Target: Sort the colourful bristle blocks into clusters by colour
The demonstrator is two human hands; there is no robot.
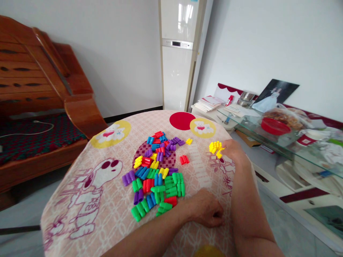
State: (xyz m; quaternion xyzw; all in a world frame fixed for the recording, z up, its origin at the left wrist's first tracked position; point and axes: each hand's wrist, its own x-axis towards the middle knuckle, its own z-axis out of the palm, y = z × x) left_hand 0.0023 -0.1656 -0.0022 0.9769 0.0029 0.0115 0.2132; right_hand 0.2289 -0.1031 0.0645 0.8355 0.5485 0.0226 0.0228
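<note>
My right hand (233,151) is at the right side of the table, its fingers closed on a yellow plastic toy block (219,154). The block touches a small cluster of yellow blocks (214,146) just left of the fingertips. Nearer to me, my left hand (207,208) rests on the tablecloth in a loose fist, with nothing seen in it. Left of it lies a spread of tube-shaped toy blocks, among them green blocks (174,184), purple blocks (128,177) and blue blocks (142,172). A red block (184,159) and a small yellow block (189,141) lie apart from the spread.
The table has a patterned pink tablecloth (107,200). A wooden bench (53,96) stands at left, and a tall white cabinet-like appliance (177,75) behind. Along the right, a glass-topped unit (249,123) carries papers, a red bowl (275,126) and a photo (276,94).
</note>
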